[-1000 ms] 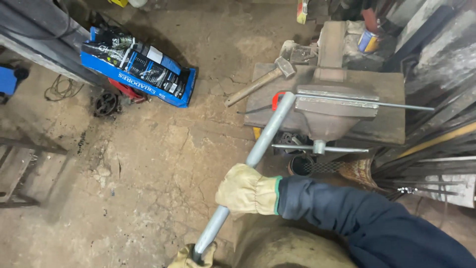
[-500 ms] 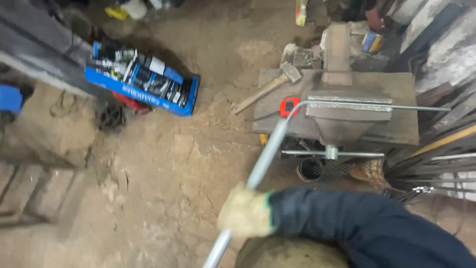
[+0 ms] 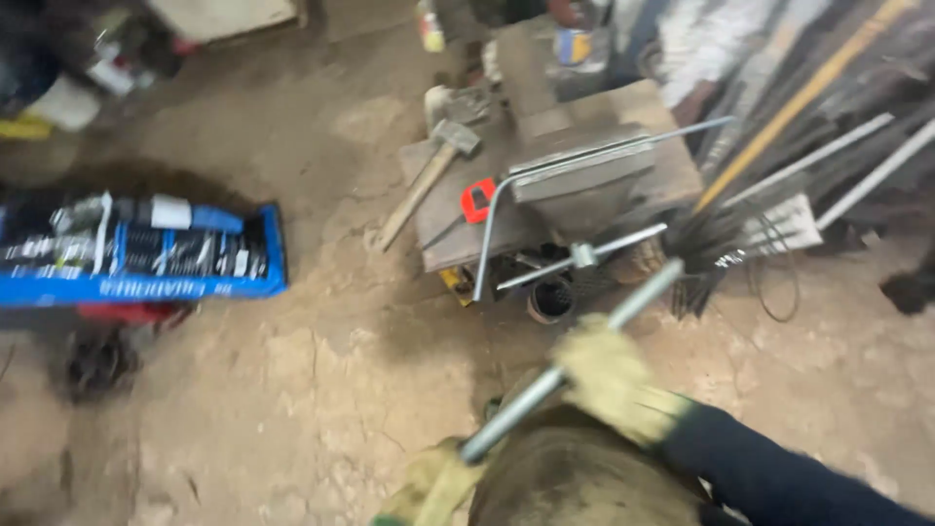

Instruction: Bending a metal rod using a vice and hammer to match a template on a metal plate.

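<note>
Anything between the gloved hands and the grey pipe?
Nothing visible. The right hand and the left hand both grip the grey pipe directly, through work gloves only. Its far end hangs free, short of the metal block.

The light was dim, warm and flat, with no clear source and no glare, and it threw only soft shadows around the blue tool tray [image 3: 146,258] well to the left of the gloved fingers [image 3: 594,365]. Motion blur smeared the whole view, heaviest at the edges. Beyond the fingertips the bent rod [image 3: 584,161] kept a fairly readable outline.
</note>
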